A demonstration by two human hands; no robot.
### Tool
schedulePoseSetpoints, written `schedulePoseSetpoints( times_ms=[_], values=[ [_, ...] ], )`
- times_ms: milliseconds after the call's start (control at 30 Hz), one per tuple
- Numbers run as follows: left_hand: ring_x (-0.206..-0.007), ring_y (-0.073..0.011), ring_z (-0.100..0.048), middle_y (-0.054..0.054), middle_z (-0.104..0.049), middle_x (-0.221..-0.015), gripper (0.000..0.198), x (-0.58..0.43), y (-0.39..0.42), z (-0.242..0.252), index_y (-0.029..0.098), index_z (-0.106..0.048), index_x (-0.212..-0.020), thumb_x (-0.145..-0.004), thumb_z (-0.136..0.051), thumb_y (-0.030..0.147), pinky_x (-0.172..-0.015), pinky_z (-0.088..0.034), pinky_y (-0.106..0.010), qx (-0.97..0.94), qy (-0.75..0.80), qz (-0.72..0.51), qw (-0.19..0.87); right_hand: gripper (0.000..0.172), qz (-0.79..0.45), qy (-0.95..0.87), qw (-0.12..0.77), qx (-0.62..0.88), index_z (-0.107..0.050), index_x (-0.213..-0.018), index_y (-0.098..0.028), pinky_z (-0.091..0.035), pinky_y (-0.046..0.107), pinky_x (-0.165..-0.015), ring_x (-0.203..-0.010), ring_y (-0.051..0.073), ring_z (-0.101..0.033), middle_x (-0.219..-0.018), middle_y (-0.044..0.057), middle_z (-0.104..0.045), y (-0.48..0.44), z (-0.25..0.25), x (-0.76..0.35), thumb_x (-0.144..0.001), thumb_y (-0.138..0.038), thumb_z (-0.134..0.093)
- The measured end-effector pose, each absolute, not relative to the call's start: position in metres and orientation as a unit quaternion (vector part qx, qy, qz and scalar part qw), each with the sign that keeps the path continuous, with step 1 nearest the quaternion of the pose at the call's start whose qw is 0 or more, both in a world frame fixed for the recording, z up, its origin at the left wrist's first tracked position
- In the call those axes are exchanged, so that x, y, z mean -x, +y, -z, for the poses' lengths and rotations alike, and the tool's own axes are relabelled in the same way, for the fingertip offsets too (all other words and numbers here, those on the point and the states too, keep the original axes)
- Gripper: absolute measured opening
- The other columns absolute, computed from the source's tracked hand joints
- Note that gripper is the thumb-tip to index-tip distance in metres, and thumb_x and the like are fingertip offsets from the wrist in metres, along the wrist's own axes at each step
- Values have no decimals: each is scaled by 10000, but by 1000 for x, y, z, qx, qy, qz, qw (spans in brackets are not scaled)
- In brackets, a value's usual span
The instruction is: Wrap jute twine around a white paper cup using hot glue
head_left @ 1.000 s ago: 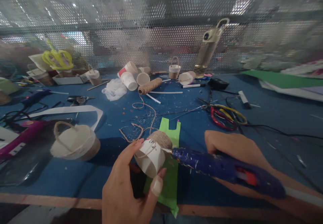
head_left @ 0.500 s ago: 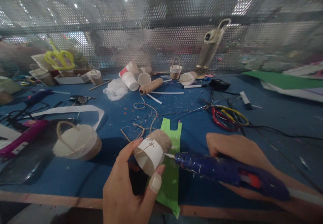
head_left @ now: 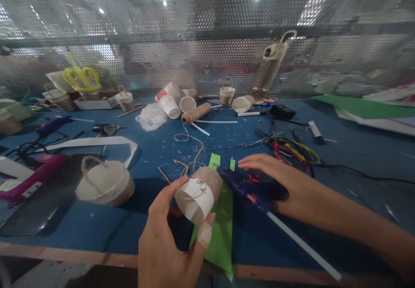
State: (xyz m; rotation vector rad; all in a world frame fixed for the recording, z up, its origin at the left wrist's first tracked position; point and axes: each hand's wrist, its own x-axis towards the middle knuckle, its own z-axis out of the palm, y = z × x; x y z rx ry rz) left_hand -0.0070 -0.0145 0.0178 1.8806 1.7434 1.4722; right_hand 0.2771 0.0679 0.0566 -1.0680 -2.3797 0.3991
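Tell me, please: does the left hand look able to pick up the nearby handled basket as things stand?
Probably not: the left hand is holding the twine-wrapped cup, so it is occupied. Once freed, it could likely reach the handled basket, as nothing seems to stand between them.

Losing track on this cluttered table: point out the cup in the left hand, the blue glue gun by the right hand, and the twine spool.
Cup (head_left: 206, 199), head view: white outer wall.
Blue glue gun (head_left: 237, 184), head view: barrel.
Twine spool (head_left: 197, 113), head view: middle of wound twine.
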Motion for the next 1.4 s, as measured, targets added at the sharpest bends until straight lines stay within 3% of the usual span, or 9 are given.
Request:
schedulePoseSetpoints(
  times_ms=[67,100,200,367,533,633,800,1033,1400],
  values=[
    [-1149,-253,-749,-90,-655,-1473,535,8,-13,-17,295,-534,-1469,-983,-712,431,-866,-654,-368,-642,573,-501,88,677,-161,-892,214,365,-576,-1505,-349,-547,534,-1171,-1411,326,-640,-1521,96,-652,66,-66,-281,-867,-182,-732],
    [-1149,-252,-752,-98,-659,-1466,536,8,-12,-16,284,-533,-1464,-977,-725,404,-889,-658,-374,-648,564,-505,86,664,-161,-898,210,352,-570,-1516,-371,-542,531,-1181,-1432,318,-627,-1533,84,-649,64,-71,-280,-895,-176,-704],
    [-1174,-272,-749,-124,-666,-1444,532,8,-10,-13,256,-542,-1457,-967,-731,338,-955,-658,-420,-665,539,-512,64,517,-145,-895,262,331,-599,-1456,-370,-584,457,-1140,-1385,268,-662,-1486,75,-680,55,-81,-266,-977,-178,-632],
    [-1286,-291,-690,-112,-686,-1413,543,9,-9,-8,255,-526,-1471,-963,-717,266,-1056,-620,-479,-685,506,-522,50,327,-79,-909,317,260,-648,-1320,-255,-592,427,-1089,-1277,263,-676,-1307,122,-733,44,-84,-223,-1001,-277,-718],
    [-1320,-290,-662,-110,-665,-1428,566,11,-11,-7,269,-526,-1498,-964,-711,250,-1079,-598,-490,-681,512,-518,75,30,-111,-908,338,220,-679,-1023,-240,-585,380,-1000,-1111,213,-681,-1098,64,-742,51,-84,-204,-1021,-220,-701],
    [-1346,-290,-642,-106,-667,-1435,569,11,-10,-7,263,-518,-1502,-964,-701,237,-1094,-585,-488,-685,508,-518,67,74,-150,-892,363,222,-674,-988,-242,-576,339,-954,-994,173,-693,-996,20,-745,55,-84,-203,-1006,-180,-707],
    [-1328,-283,-653,-88,-682,-1434,560,9,-10,-11,273,-509,-1499,-971,-695,256,-1091,-590,-475,-685,513,-514,62,81,-239,-833,411,283,-704,-960,-268,-586,283,-907,-974,153,-731,-987,-3,-771,53,-82,-204,-975,-200,-745],
    [-1268,-297,-693,-105,-685,-1421,446,7,-11,-21,270,-548,-1430,-1004,-663,336,-1047,-610,-487,-684,518,-510,60,68,-317,-783,450,291,-738,-915,-273,-638,344,-866,-942,205,-775,-961,29,-799,47,-85,-207,-959,-241,-778],
    [-1235,-266,-699,-89,-681,-1417,527,15,-11,-19,272,-480,-1490,-994,-654,307,-1062,-596,-426,-721,498,-480,43,64,-412,-741,461,262,-720,-944,-269,-635,374,-934,-960,187,-775,-951,7,-811,45,-80,-206,-994,-268,-759]
  ],
)
